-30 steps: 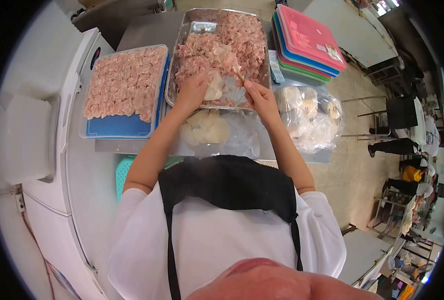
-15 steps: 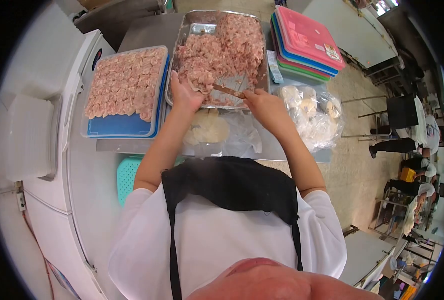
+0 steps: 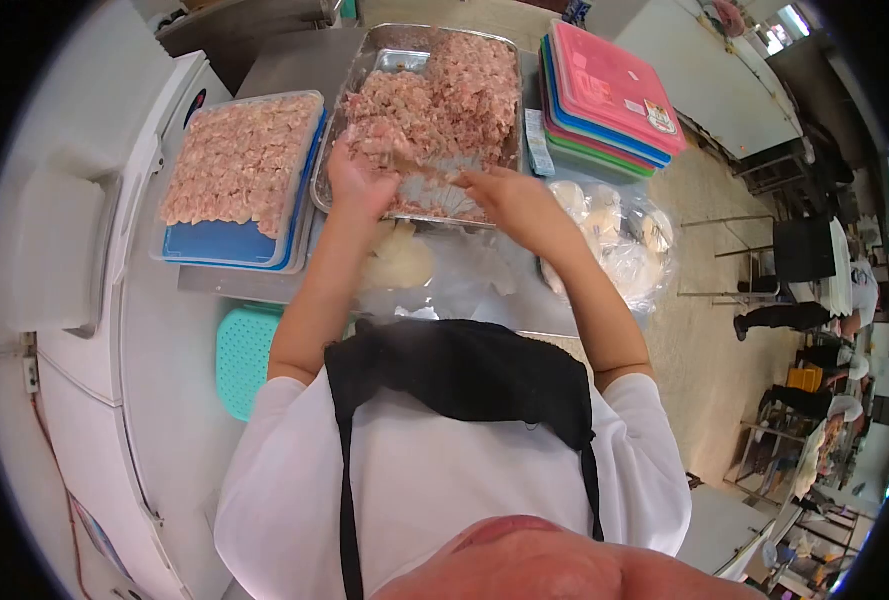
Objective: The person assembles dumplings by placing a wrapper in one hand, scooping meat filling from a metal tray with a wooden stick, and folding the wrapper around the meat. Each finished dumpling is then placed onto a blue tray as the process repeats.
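A metal tray (image 3: 323, 187) holds a large heap of raw minced meat (image 3: 475, 80). At its near left corner, my left hand (image 3: 363, 182) is cupped under a portion of meat. My right hand (image 3: 510, 205) is closed on the handle end of a thin brown spatula, which is blurred and points toward my left hand. Below the tray lie pale round wrappers (image 3: 402, 258) in clear plastic. To the left, rows of meat-filled pieces (image 3: 245, 160) cover most of a blue-lined container (image 3: 220, 245), whose near strip shows bare blue.
Stacked coloured lids (image 3: 615, 85) stand at the back right, with bagged pale rounds (image 3: 620, 240) in front of them. A turquoise perforated basket (image 3: 245, 362) is below the table edge at left. Several people work far right, near a black box (image 3: 805, 248).
The view has shifted slightly. My left hand has moved a little left and the meat in it sits higher; the spatula now looks blurred between my hands.
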Motion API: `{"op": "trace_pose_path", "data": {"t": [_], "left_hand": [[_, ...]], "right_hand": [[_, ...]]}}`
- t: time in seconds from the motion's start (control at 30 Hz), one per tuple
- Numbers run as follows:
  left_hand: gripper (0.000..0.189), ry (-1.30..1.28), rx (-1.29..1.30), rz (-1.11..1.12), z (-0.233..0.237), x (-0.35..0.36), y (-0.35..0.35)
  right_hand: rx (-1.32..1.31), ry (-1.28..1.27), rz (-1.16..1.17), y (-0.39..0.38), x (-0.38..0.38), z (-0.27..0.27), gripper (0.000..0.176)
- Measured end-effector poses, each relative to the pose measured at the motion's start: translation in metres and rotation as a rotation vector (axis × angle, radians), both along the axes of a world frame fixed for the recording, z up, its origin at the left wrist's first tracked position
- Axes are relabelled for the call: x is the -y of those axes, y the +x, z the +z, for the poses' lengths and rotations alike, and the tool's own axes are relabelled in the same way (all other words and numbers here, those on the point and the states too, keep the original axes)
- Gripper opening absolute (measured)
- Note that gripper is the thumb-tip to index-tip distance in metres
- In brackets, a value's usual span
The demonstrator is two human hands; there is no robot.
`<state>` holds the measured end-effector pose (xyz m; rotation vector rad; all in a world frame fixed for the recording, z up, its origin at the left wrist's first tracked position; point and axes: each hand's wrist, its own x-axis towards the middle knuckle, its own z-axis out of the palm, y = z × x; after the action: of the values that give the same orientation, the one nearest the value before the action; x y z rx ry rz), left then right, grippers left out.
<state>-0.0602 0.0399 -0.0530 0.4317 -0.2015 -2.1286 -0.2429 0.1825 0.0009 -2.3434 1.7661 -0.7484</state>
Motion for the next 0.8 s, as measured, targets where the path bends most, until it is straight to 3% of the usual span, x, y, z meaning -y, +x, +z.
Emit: {"op": "trace_pose_path", "data": {"t": [0.07, 0.1, 0.17, 0.23, 0.33, 0.4, 0.47, 0.57, 0.67, 0.73, 0.8], "left_hand": [[0.041, -0.161, -0.030, -0.097, -0.013, 0.008, 0.008], [0.045, -0.305, 0.124, -0.137, 0.003, -0.001, 0.008], [0.055, -0.581, 0.443, -0.215, 0.035, -0.022, 0.015], [0.067, -0.922, 0.756, -0.119, 0.053, -0.027, 0.013], [0.070, -1.364, 1.024, 0.131, 0.045, -0.020, 0.010], [0.066, -1.500, 1.046, 0.067, 0.047, -0.011, 0.009], [0.061, -1.472, 0.987, -0.260, 0.053, -0.004, 0.015], [0.052, -1.482, 1.241, -0.207, 0.043, -0.002, 0.029], [0.050, -1.728, 1.430, -0.121, 0.025, 0.006, 0.030], [0.049, -1.470, 1.401, -0.236, 0.022, 0.012, 0.026], [0.046, -1.305, 1.359, -0.256, 0.010, 0.022, 0.025]], "right_hand": [[0.240, 0.021, -0.069, -0.019, -0.003, 0.001, 0.031], [0.357, 0.035, -0.103, -0.024, -0.003, 0.005, 0.033], [0.548, 0.372, -0.175, -0.029, -0.007, 0.017, 0.035], [0.712, 0.588, -0.126, -0.033, -0.010, 0.023, 0.035], [0.695, 0.655, -0.031, -0.045, -0.012, 0.028, 0.035], [0.615, 0.583, -0.026, -0.042, -0.015, 0.035, 0.034], [0.570, 0.542, 0.007, -0.038, -0.011, 0.032, 0.034], [0.525, 0.477, 0.109, -0.038, 0.002, 0.001, 0.034], [0.409, 0.305, 0.225, -0.058, 0.034, -0.040, 0.033], [0.298, 0.165, 0.291, -0.070, 0.053, -0.047, 0.032], [0.023, 0.035, 0.053, -0.055, 0.048, -0.022, 0.031]]}}
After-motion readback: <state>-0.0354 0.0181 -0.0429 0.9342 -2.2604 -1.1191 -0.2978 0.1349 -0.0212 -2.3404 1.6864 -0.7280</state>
